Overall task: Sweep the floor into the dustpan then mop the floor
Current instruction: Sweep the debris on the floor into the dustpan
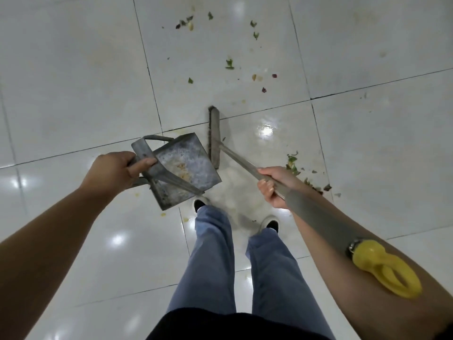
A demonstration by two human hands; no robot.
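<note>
Left hand (115,171) grips grey metal dustpan (186,168) by its handle, right hand (270,186) grips grey long-handled broom (214,136), head running fore-aft just beyond pan; green-brown leaf scraps (230,64) ahead, nearer right hand.

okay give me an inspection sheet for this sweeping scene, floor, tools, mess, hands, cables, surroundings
Surface: glossy white tiled floor with dark grout lines and light glare.
Job's things: grey metal dustpan, a few crumbs inside, carried by its handle; broom, its head beside the dustpan's right edge. No mop seen.
Clutter: leaf scraps scattered ahead; a second leaf pile just beyond the right hand.
Grips: left hand curled round the dustpan handle; right hand curled round the broom stick, whose yellow end cap lies along the forearm.
Cables: nothing seen.
Surroundings: the person's blue trousers and shoes; otherwise only floor.
</note>
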